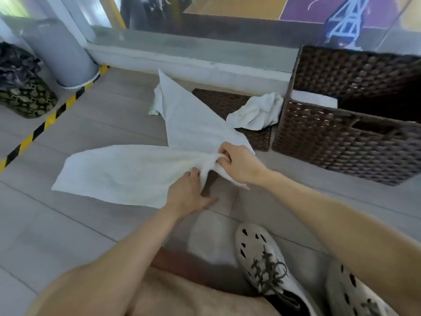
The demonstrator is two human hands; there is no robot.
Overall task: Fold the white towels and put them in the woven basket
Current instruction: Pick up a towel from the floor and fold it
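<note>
One nubby towel point(114, 172) bunched between left hand point(189, 197) and right hand point(239, 165).

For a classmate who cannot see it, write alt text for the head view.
The left hand and right hand grip a bunched white towel over the floor. Right of it stands a woven basket holding one folded towel.

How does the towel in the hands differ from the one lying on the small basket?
The held towel is spread long, bunched midway where the right hand grips it and the left hand touches it; the crumpled towel lies in a heap on the small basket, untouched. Both are white and unfolded.
</note>
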